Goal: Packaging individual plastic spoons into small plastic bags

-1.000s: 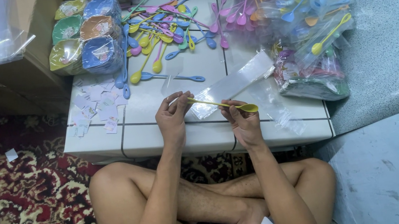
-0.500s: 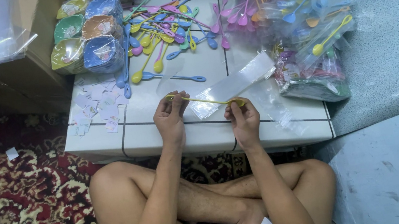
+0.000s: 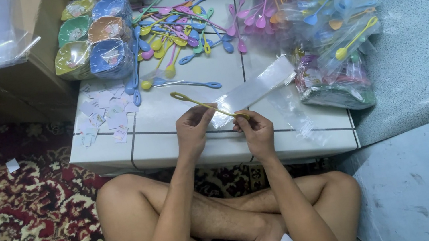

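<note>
Two hands on one yellow spoon [image 3: 203, 105], held in the air just above the front part of the white tiled table [image 3: 183, 143], over the crossed legs. Left hand [image 3: 192, 129] clenched on the thin handle about midway, thumb and fingers pinching it; right hand [image 3: 256, 132] pinching the near end of a clear sleeve [image 3: 261, 85] where the spoon's bowl end meets it. Cannot tell whether the bowl sits inside the mouth of the sleeve or only against it. Long axis slanted across the view: ring-shaped handle tip up and to the left, away from the body, bowl end down and to the right at the right fingertips. Sleeve running on from there up and to the right, so the two form a shallow V rather than one straight line. Likely trouble from here — a mouth of thin film that folds shut or snags on the bowl edge, caused by that bend between spoon and sleeve; also a slip of the narrow handle out of so light a pinch, down among the loose spoons [image 3: 181, 27] or off the table edge onto the rug [image 3: 18, 229]. Farther back, well apart: stacked wrapped bowls [image 3: 97, 41], small paper slips [image 3: 103, 113] and, at right, a heap of packed spoons [image 3: 325, 20].
</note>
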